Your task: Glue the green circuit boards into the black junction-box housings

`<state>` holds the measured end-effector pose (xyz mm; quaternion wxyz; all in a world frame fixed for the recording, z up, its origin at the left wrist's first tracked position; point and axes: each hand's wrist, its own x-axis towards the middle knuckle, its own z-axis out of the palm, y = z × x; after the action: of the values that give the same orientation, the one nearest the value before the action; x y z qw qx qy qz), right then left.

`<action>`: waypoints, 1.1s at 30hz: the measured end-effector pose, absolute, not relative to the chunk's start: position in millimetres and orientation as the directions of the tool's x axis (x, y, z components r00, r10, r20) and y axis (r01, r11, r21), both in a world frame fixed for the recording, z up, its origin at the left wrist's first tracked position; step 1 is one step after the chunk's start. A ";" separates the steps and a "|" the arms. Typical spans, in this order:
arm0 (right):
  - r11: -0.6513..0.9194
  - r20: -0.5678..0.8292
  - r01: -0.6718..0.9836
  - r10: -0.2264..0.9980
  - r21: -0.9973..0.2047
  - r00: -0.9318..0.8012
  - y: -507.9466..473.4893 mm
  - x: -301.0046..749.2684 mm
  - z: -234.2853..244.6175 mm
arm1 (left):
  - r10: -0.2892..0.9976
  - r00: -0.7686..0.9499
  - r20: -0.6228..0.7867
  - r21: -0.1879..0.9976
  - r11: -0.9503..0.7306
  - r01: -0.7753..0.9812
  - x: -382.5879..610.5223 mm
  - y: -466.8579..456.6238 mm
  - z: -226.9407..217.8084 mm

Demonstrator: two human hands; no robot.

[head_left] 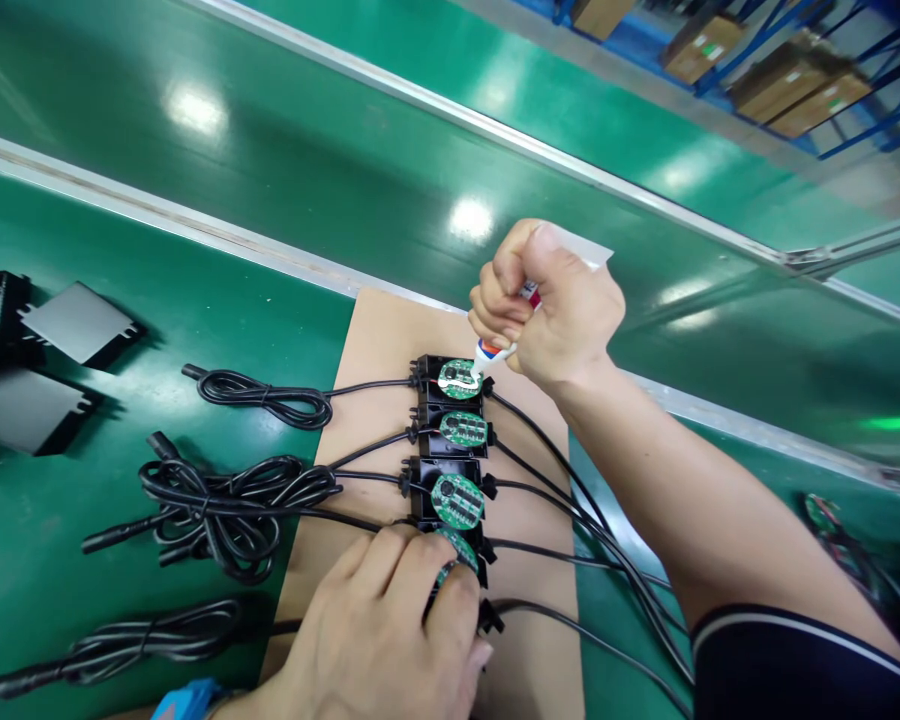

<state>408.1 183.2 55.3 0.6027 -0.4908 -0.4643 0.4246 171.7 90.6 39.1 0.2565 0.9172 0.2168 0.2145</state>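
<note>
My right hand (551, 300) is clenched round a glue tube (493, 350), its nozzle pointing down at the top green circuit board (460, 380). A white bead of paste lies across that board. More round green boards, a second (463, 429) and a third (457, 501), rest on black plastic boxes (425, 471) set in a row. My left hand (397, 610) is bent over the near end of the row, fingers closed round a box and its circuit board (457, 552). The hand hides much of that box.
A brown cardboard sheet (379, 340) lies under the boxes on the green table (165, 330). Coiled black cables (225, 500) lie left; others trail right. Black covers (82, 322) sit far left. A metal rail (270, 265) crosses behind. Cartons (795, 80) stand on a blue rack.
</note>
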 end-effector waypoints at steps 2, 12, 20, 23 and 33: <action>0.159 0.143 -0.064 0.968 -0.985 0.207 184.1 405.7 54.8 | 0.506 0.816 0.279 0.565 -0.774 0.287 172.1 90.6 39.0; 0.125 0.108 -0.055 0.965 -0.991 0.237 188.6 409.2 44.8 | 0.475 0.858 0.199 0.575 -0.765 0.290 174.1 90.9 36.0; 0.252 0.206 -0.136 0.936 -0.958 0.287 165.8 413.0 69.4 | 0.464 0.884 0.062 0.484 -0.788 0.380 201.2 90.9 30.5; 0.160 0.115 -0.199 0.968 -0.967 0.223 152.9 404.5 68.5 | 0.460 0.887 0.044 0.451 -0.801 0.393 205.5 89.7 25.7; 0.051 0.001 -0.317 0.988 -0.947 0.156 152.6 390.0 40.9 | 0.459 0.888 0.037 0.410 -0.817 0.405 207.4 86.2 19.5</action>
<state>390.0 152.6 40.9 0.6183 -0.4426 -0.3788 0.5276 207.4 86.2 19.5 0.1998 0.9508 0.2271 0.0672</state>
